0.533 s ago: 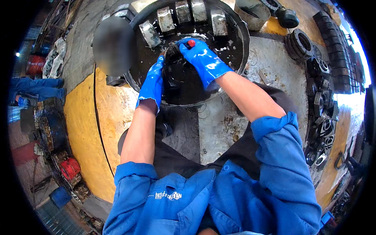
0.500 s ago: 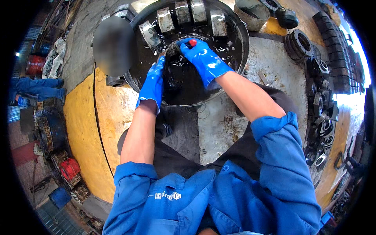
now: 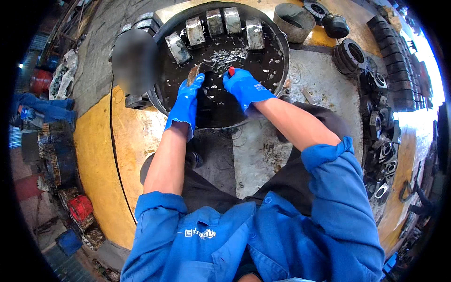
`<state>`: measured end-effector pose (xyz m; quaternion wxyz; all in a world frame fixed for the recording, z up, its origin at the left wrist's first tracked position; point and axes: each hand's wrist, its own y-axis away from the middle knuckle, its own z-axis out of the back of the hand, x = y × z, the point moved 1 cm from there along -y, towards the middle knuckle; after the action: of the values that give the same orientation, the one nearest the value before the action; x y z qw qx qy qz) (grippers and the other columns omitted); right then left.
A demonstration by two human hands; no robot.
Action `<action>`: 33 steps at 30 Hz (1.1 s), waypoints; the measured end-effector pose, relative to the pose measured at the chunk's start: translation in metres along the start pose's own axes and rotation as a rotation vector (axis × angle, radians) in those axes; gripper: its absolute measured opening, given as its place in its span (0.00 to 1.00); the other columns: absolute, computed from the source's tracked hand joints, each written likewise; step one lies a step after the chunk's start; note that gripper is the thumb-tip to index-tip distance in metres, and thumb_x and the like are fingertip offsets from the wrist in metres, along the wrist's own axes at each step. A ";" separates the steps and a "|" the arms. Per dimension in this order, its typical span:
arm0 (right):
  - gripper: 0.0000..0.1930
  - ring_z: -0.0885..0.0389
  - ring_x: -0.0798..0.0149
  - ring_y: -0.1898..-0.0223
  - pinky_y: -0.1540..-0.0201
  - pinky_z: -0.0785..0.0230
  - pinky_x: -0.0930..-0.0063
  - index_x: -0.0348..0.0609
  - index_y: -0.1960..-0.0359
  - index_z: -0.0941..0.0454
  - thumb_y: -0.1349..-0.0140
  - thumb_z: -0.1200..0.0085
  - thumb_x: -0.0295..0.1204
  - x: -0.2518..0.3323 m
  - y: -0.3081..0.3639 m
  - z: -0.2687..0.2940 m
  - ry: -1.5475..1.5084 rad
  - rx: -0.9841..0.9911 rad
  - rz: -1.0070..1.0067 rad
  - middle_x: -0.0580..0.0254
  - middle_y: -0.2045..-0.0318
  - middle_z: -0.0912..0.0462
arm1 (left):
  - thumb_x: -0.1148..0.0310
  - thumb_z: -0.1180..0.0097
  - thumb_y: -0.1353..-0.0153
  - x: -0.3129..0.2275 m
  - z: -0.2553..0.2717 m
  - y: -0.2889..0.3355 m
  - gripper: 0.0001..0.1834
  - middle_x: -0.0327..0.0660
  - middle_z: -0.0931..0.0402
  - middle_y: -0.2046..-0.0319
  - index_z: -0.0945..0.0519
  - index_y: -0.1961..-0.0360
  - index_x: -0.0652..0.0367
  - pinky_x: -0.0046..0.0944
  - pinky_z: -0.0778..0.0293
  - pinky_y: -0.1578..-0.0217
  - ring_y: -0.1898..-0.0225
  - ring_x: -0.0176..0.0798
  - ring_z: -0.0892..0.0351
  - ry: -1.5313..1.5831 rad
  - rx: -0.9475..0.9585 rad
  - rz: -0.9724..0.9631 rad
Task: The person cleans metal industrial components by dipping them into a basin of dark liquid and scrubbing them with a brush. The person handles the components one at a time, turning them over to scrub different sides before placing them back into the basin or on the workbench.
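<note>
Both my hands wear blue rubber gloves and reach into a round black basin (image 3: 283, 61) of dark oily liquid. My left hand (image 3: 185, 101) grips a thin flat brownish piece (image 3: 193, 73) that sticks up from its fingers. My right hand (image 3: 245, 88) is closed on a small tool with a red end (image 3: 231, 70). Just beyond both hands lies a heap of small shiny metal parts (image 3: 226, 55). Several grey metal blocks (image 3: 195, 30) stand in a row along the basin's far rim.
A metal bucket (image 3: 293, 19) and stacked steel rings (image 3: 350, 54) sit beyond the basin on the right. Rows of machine parts (image 3: 383, 131) line the right side. A black cable (image 3: 112, 155) crosses the yellow-painted floor (image 3: 94, 155). Another person's blue sleeve (image 3: 42, 105) shows far left.
My right hand has drawn back from the basin's middle toward me with the red-ended tool. My left hand has shifted slightly nearer too, still holding the flat piece.
</note>
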<state>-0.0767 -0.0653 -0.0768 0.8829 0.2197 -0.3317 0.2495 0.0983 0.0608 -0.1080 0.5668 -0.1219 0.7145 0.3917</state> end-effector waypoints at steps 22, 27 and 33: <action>0.21 0.15 0.59 0.70 0.65 0.23 0.62 0.37 0.64 0.15 0.38 0.41 0.47 0.067 -0.010 0.052 -0.669 0.048 -0.109 0.53 0.73 0.14 | 0.45 0.51 0.26 -0.042 0.007 0.057 0.32 0.42 0.21 0.40 0.26 0.32 0.58 0.38 0.35 0.36 0.40 0.39 0.25 0.047 0.229 0.052; 0.18 0.15 0.65 0.68 0.65 0.19 0.69 0.49 0.46 0.15 0.33 0.41 0.41 0.048 0.010 0.092 -0.611 0.104 -0.125 0.60 0.65 0.13 | 0.52 0.39 0.31 -0.052 -0.005 0.064 0.30 0.40 0.19 0.47 0.24 0.35 0.59 0.36 0.28 0.45 0.48 0.37 0.21 -0.008 0.266 -0.045; 0.17 0.15 0.64 0.71 0.65 0.23 0.67 0.42 0.62 0.14 0.38 0.40 0.45 0.039 0.030 0.109 -0.618 0.073 -0.027 0.56 0.72 0.13 | 0.58 0.35 0.33 -0.025 -0.014 0.028 0.24 0.39 0.16 0.54 0.21 0.40 0.59 0.36 0.22 0.53 0.55 0.35 0.18 -0.009 0.208 -0.018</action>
<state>-0.1210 -0.0910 0.0314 0.7349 0.3212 -0.5723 0.1711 0.0789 0.0630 -0.0727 0.5831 -0.0671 0.7477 0.3107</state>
